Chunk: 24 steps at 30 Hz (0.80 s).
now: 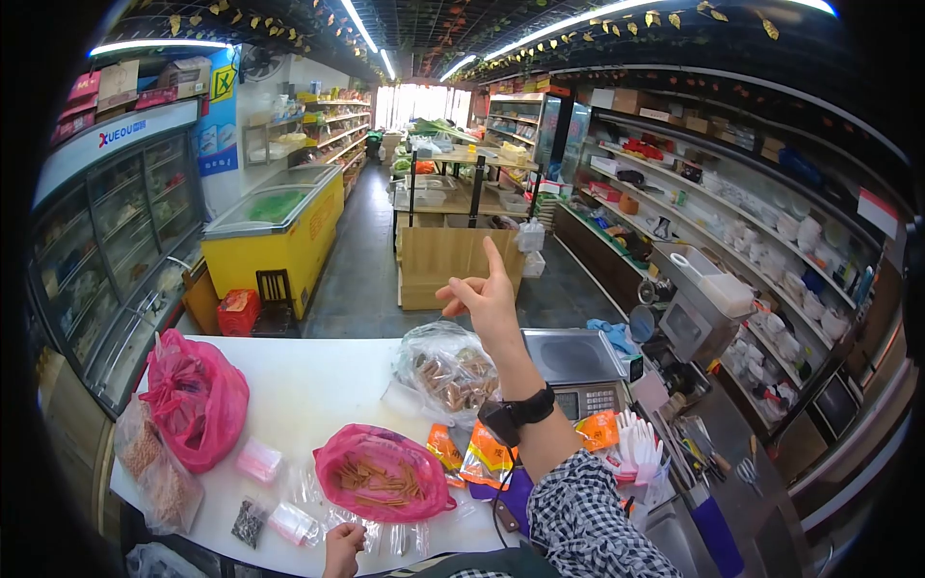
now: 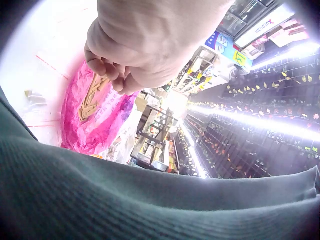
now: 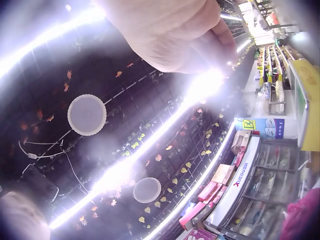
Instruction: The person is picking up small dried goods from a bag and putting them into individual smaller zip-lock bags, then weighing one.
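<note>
My right hand (image 1: pixel 487 301) is raised above the table with the index finger pointing up and the other fingers bent; nothing is in it. Low at the table's front edge is my left hand (image 1: pixel 344 551), its fingers loosely curled and holding nothing. Just beyond the left hand, an opened pink plastic bag (image 1: pixel 332 448) holds thin brown sticks (image 1: pixel 379 481). In the left wrist view the left hand (image 2: pixel 145 45) overlaps that bag (image 2: pixel 75 134). Behind the raised forearm lies a clear plastic bag (image 1: pixel 445 371) of brown pieces.
On the white table (image 1: pixel 299 385) stand a tied pink bag (image 1: pixel 198 405), a bag of pinkish-brown grains (image 1: pixel 159 472) and small clear packets (image 1: pixel 294 523). Orange packets (image 1: pixel 488 453) and a weighing scale (image 1: pixel 573 358) are at the right. A yellow chest freezer (image 1: pixel 270 252) stands beyond.
</note>
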Motion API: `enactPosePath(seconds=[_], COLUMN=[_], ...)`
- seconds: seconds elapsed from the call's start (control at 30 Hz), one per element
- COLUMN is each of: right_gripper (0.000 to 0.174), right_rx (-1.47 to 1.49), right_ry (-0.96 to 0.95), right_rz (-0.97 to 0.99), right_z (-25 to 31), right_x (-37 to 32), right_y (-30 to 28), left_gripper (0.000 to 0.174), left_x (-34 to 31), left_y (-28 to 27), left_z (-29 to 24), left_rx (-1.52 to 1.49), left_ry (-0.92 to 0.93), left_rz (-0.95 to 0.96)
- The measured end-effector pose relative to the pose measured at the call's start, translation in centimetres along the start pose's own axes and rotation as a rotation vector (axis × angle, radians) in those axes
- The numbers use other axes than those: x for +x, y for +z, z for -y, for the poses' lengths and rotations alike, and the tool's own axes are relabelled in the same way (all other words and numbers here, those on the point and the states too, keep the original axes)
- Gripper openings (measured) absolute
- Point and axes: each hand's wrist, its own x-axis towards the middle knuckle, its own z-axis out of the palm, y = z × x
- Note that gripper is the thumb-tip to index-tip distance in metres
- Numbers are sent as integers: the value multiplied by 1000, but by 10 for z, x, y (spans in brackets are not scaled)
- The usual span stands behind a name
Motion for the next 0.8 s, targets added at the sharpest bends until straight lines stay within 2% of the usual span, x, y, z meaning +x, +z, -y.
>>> enactPosePath(seconds=[0.23, 0.27, 0.33, 0.37, 0.4, 0.43, 0.47, 0.5, 0.53, 0.57, 0.6, 0.63, 0.67, 0.7, 0.73, 0.77, 0.8], right_gripper=[84, 84, 82, 81, 80, 78, 75, 73, 71, 60, 60, 54, 48, 37, 37, 36, 34], right_rx=[23, 28, 59, 83, 95, 104, 138, 58, -27, -13, -3, -55, -50, -226, -231, -341, -503], right_ry=[77, 48, 135, 99, 188, 243, 236, 323, 329, 352, 400, 472, 539, 600, 619, 517, 420], right_rz=[24, 3, 19, -4, 35, 41, 11, 86, 145, 114, 151, 256, 331, 439, 448, 490, 559], right_z=[-27, -27, -56, -58, -74, -93, -97, -110, -120, -120, -134, -152, -168, -197, -217, -231, -244], right_x=[-27, -21, -41, -32, -55, -72, -71, -94, -97, -107, -124, -133, -152, -172, -189, -205, -215], right_y=[9, 7, 14, 10, 17, 22, 24, 26, 25, 33, 39, 33, 41, 26, 21, 30, 18], left_gripper=[7, 7, 9, 12, 15, 17, 18, 17, 17, 16, 15, 14, 14, 14, 14, 14, 14], left_x=[-14, -1, -4, -6, -13, -5, -10, -13, -10, -17, -17, -16, -25, -17, -13, -12, -7], left_y=[-1, 2, 5, 6, 7, 6, 3, 4, 8, -1, 6, 8, -9, 7, 9, -1, 10], left_z=[4, -8, 2, -16, -8, 1, -14, -11, -9, -16, -16, -7, -21, 0, 5, -5, 6], left_rx=[37, 60, 94, 119, 196, 207, 219, 185, 172, 186, 109, 106, 165, 112, 105, 136, 106], left_ry=[-24, 0, 27, -21, 47, 25, -38, 35, 31, -8, -13, -38, -58, -76, -70, -54, -74], left_rz=[-34, -11, -7, -37, -11, -33, -71, -4, -12, -29, -33, -36, -51, -49, -46, -52, -54])
